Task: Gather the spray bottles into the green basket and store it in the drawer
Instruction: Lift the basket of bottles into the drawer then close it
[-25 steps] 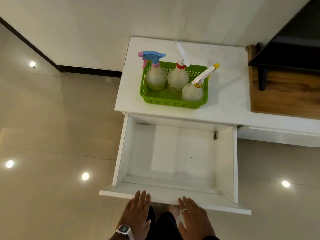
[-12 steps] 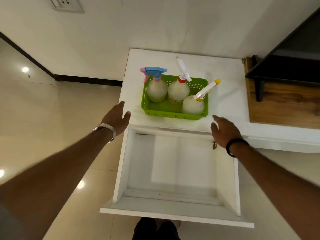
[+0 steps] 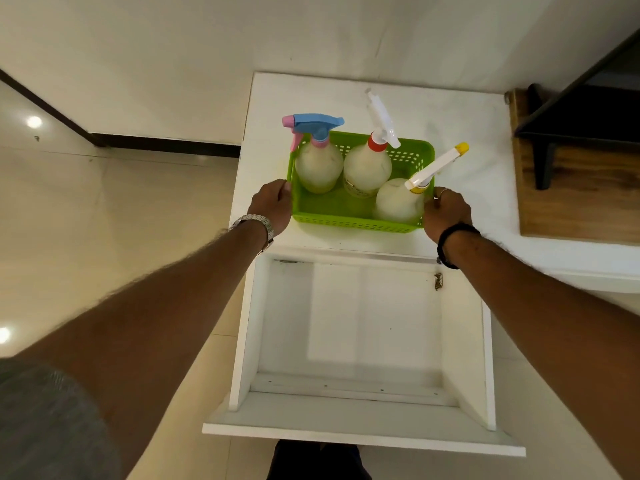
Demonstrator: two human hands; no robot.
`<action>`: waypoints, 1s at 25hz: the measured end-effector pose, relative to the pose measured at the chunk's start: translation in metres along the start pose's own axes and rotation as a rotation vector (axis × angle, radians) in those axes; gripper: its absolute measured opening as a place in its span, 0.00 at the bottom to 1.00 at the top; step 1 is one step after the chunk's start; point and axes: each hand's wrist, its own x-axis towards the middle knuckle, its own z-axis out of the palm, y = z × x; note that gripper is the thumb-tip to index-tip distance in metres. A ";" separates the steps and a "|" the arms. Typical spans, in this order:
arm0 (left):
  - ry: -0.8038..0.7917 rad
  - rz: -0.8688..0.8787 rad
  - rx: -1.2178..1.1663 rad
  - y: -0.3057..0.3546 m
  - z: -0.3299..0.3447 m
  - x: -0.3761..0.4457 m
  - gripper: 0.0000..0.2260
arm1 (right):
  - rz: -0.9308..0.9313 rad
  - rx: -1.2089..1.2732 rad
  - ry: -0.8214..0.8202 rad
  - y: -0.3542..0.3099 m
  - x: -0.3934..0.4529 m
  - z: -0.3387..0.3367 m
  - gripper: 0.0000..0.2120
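The green basket (image 3: 332,221) stands on the white cabinet top (image 3: 467,133). Three spray bottles stand in it: one with a blue and pink trigger (image 3: 317,164), one with a white trigger and red collar (image 3: 367,168), and one with a white and yellow nozzle (image 3: 398,199). My left hand (image 3: 272,204) grips the basket's left side. My right hand (image 3: 446,211) grips its right side. Below the top, the white drawer (image 3: 249,341) is pulled out and holds nothing.
A wooden board (image 3: 581,202) with a black bracket (image 3: 554,133) sits on the cabinet to the right. Shiny beige floor tiles (image 3: 121,220) lie to the left. The wall (image 3: 207,46) runs behind the cabinet.
My hands left the drawer front, reached over the pulled-out drawer and closed on the two sides of the green basket.
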 end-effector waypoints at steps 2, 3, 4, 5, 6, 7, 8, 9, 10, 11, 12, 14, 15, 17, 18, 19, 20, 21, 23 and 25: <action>-0.019 0.024 0.060 0.000 -0.003 0.002 0.16 | 0.011 0.018 0.015 -0.001 0.000 0.002 0.17; -0.014 0.039 0.120 0.000 -0.004 0.003 0.16 | 0.018 0.023 0.020 -0.002 -0.001 0.004 0.16; -0.001 0.053 0.185 0.002 -0.005 0.002 0.16 | 0.030 0.023 0.028 -0.003 -0.003 0.005 0.16; 0.010 0.064 0.230 0.003 -0.005 -0.003 0.15 | 0.045 0.028 0.037 -0.004 -0.007 0.005 0.16; 0.013 0.064 0.254 0.003 -0.004 -0.009 0.15 | 0.064 0.046 0.047 -0.003 -0.013 0.006 0.16; 0.014 0.062 0.263 0.003 -0.004 -0.017 0.14 | 0.083 0.073 0.059 -0.002 -0.021 0.006 0.17; 0.021 0.060 0.266 0.002 -0.003 -0.026 0.14 | 0.098 0.096 0.072 0.000 -0.030 0.007 0.17; 0.035 0.057 0.262 -0.001 -0.003 -0.036 0.14 | 0.105 0.109 0.084 0.003 -0.040 0.009 0.17; 0.049 0.053 0.254 -0.004 -0.002 -0.046 0.14 | 0.109 0.112 0.095 0.006 -0.050 0.011 0.16; 0.062 0.049 0.242 -0.008 -0.001 -0.057 0.13 | 0.114 0.113 0.105 0.009 -0.061 0.012 0.16; 0.071 0.046 0.223 -0.012 -0.001 -0.070 0.13 | 0.125 0.119 0.114 0.013 -0.074 0.014 0.15; 0.085 0.047 0.182 -0.023 0.004 -0.098 0.12 | 0.149 0.151 0.123 0.025 -0.100 0.018 0.14; 0.090 0.049 0.166 -0.031 0.006 -0.112 0.11 | 0.160 0.166 0.119 0.033 -0.113 0.021 0.14; 0.091 0.053 0.136 -0.049 0.011 -0.138 0.11 | 0.195 0.195 0.098 0.053 -0.140 0.028 0.13; 0.088 0.057 0.126 -0.058 0.014 -0.150 0.11 | 0.214 0.209 0.087 0.063 -0.153 0.031 0.12; 0.085 0.053 0.121 -0.067 0.017 -0.163 0.11 | 0.229 0.213 0.076 0.074 -0.166 0.034 0.12; 0.078 0.039 0.120 -0.077 0.020 -0.176 0.11 | 0.240 0.208 0.065 0.086 -0.179 0.038 0.13; 0.066 0.016 0.119 -0.086 0.024 -0.188 0.11 | 0.250 0.197 0.051 0.097 -0.191 0.043 0.14; 0.009 -0.045 0.119 -0.106 0.033 -0.210 0.11 | 0.280 0.172 0.006 0.118 -0.213 0.053 0.17; -0.074 -0.104 0.133 -0.125 0.040 -0.223 0.10 | 0.314 0.158 -0.050 0.142 -0.227 0.064 0.16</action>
